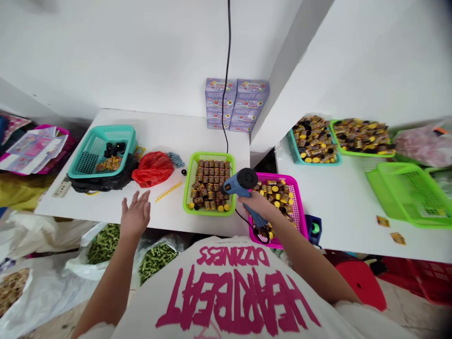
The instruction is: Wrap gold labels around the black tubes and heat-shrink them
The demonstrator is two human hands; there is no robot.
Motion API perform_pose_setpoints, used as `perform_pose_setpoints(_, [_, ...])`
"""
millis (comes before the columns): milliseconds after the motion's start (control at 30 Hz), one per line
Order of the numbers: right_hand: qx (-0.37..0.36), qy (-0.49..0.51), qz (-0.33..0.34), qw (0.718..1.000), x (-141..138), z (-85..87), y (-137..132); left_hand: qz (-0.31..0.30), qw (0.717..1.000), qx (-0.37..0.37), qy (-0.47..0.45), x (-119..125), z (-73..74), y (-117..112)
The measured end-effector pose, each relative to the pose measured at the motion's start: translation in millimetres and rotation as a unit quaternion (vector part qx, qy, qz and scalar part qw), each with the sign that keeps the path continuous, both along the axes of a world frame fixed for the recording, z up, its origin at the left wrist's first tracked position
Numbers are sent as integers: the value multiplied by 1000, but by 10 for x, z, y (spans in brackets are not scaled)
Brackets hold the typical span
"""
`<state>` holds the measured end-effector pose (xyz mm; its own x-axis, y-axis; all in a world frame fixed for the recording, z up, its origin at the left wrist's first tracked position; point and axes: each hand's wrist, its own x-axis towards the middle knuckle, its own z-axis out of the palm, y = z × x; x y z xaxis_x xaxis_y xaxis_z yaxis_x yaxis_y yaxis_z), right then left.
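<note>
My right hand grips the handle of a blue heat gun, whose nozzle points left over a small green basket filled with rows of small brown bottles with yellow caps. A pink basket of similar bottles lies under my right wrist. My left hand hovers open, fingers spread, over the white table's front edge, near a strip of yellow beads and a crumpled red plastic bag.
A teal basket with black caps stands at the left on a black bag. Purple boxes are stacked at the wall below a black cable. On the right table are more baskets of bottles and a green basket. Sacks lie below.
</note>
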<state>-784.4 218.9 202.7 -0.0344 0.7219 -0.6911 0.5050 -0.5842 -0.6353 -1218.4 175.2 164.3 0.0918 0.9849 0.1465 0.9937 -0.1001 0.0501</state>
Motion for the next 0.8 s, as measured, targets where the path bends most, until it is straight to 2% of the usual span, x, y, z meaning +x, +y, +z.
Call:
perform_pose_setpoints(33, [0,-1,1,1000,-11,-14,14,5,1000,22,-18,5,50,-25])
perform_pose_setpoints(100, [2,-11,6,1000,9,-5,31,-4,999,19,-44,85,83,14])
perform_pose_setpoints(167, [12,-28,9,999,84,49,24,-33,998,-19,-53,277,9,157])
perform_pose_setpoints(267, [34,-55,2,998,251,185,-48,-125,987,-88,-58,802,-293,437])
perform_pose_setpoints(400, [63,-79,-33,994,420,379,-206,-297,938,-169,-63,1753,-816,667])
perform_pose_setpoints(467, [80,-87,-59,991,458,454,-271,-344,918,-188,-59,2144,-1022,703])
perform_pose_setpoints(533, [103,-83,-94,987,483,512,-316,-366,907,-204,-50,2356,-1163,712])
perform_pose_setpoints(567, [111,-75,-111,985,496,537,-332,-369,904,-211,-44,2379,-1210,710])
perform_pose_setpoints(633, [113,-50,-132,984,531,588,-358,-361,905,-223,-31,2261,-1255,700])
perform_pose_setpoints(700, [98,-19,-119,988,569,636,-376,-343,910,-231,-20,1973,-1240,678])
perform_pose_setpoints(800, [85,5,-59,995,579,676,-381,-316,920,-232,-16,1427,-1118,601])
